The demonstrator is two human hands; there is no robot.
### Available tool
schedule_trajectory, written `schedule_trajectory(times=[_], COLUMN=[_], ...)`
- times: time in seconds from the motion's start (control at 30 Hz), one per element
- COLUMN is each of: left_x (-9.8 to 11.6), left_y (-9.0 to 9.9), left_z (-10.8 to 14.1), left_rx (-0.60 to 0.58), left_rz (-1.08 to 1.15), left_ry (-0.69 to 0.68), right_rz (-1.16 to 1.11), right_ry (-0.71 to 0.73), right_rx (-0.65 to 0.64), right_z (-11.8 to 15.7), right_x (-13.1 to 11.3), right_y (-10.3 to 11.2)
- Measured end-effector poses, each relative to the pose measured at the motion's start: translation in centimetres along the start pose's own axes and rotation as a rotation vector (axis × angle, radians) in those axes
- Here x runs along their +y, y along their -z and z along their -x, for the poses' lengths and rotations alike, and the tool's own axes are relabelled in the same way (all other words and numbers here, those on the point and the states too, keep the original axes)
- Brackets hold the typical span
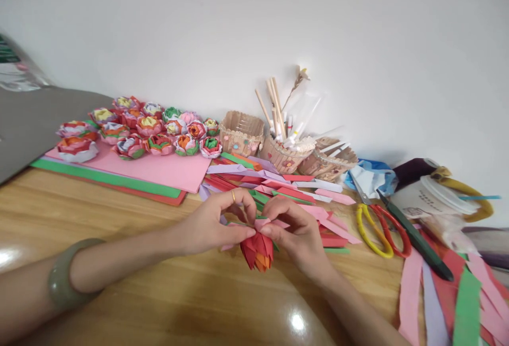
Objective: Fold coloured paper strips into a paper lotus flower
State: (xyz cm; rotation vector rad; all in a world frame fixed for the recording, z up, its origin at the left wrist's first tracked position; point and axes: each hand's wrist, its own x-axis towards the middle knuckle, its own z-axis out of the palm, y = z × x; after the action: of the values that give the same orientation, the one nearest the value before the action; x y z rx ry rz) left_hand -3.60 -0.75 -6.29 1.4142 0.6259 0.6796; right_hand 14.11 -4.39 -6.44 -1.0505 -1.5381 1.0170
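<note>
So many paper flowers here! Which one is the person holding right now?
The red and orange flower, pinched by the left hand and right hand; the other paper flowers sit grouped farther back on the left, untouched.

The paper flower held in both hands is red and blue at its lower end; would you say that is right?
The blue is wrong: the head view shows the paper flower, held in the left hand and right hand, red and orange at its lower end.
</note>
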Motion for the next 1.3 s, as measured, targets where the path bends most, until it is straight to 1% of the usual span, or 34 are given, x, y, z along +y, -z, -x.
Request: schedule_trajectory(times=[0.07,0.17,0.3,0.37,0.43,0.5,0.57,0.63,0.7,0.8,0.87,0.93,1.0,1.03,1.1,1.13,1.17,1.2,1.23,1.27,1.3], left_x=[0.0,0.0,-0.2,-0.2,-0.2,0.0,0.2,0.3,0.4,0.4,0.3,0.2,0.0,-0.1,-0.3,-0.4,-0.6,-0.7,-0.8,-0.9,-0.9], left_y=[-0.1,-0.2,-0.2,-0.2,-0.3,-0.4,-0.3,-0.1,0.2,0.3,0.3,0.2,0.1,0.1,0.1,0.1,0.2,0.3,0.4,0.5,0.6], left_z=[0.0,-0.1,-0.3,-0.3,-0.4,-0.6,-0.8,-0.9,-1.1,-1.2,-1.3,-1.2,-1.1,-1.1,-0.9,-0.8,-0.8,-0.9,-1.0,-1.1,-1.3], left_rx=[-0.009,0.020,0.082,0.106,0.140,0.167,0.165,0.136,0.120,0.114,0.120,0.126,0.139,0.155,0.187,0.197,0.205,0.209,0.208,0.208,0.183], left_rz=[0.023,0.013,-0.032,-0.063,-0.075,-0.065,-0.054,-0.056,-0.051,-0.044,-0.047,-0.064,-0.112,-0.158,-0.290,-0.358,-0.409,-0.430,-0.421,-0.367,-0.298], left_ry=[0.014,-0.019,-0.085,-0.091,-0.060,0.010,0.097,0.157,0.173,0.146,0.110,0.081,0.054,0.019,-0.115,-0.193,-0.243,-0.246,-0.205,-0.097,0.003], right_rz=[-0.036,-0.079,-0.080,-0.070,-0.056,-0.035,-0.001,0.038,0.070,0.140,0.224,0.337,0.479,0.558,0.701,0.749,0.774,0.779,0.768,0.746,0.716], right_ry=[-0.047,-0.077,-0.069,-0.069,-0.082,-0.102,-0.116,-0.117,-0.115,-0.099,-0.068,0.008,0.135,0.214,0.360,0.407,0.433,0.436,0.424,0.400,0.367], right_rx=[-0.022,-0.050,-0.015,0.002,0.011,0.012,0.002,-0.014,-0.024,-0.013,0.010,0.026,0.031,0.034,0.045,0.052,0.062,0.068,0.078,0.089,0.096], right_z=[0.0,0.0,0.0,0.0,0.0,0.0,0.0,-0.1,-0.2,-0.2,-0.2,0.0,0.1,0.2,0.4,0.5,0.6,0.6,0.6,0.6,0.6], right_x=[0.2,0.4,0.3,0.3,0.2,0.3,0.3,0.3,0.2,0.1,0.0,0.0,0.0,0.0,0.2,0.3,0.4,0.5,0.5,0.6,0.6], right_y=[0.0,-0.1,-0.2,-0.1,-0.1,0.0,0.1,0.2,0.2,0.2,0.1,-0.1,-0.1,-0.2,-0.1,-0.1,-0.1,0.0,0.0,0.0,0.0])
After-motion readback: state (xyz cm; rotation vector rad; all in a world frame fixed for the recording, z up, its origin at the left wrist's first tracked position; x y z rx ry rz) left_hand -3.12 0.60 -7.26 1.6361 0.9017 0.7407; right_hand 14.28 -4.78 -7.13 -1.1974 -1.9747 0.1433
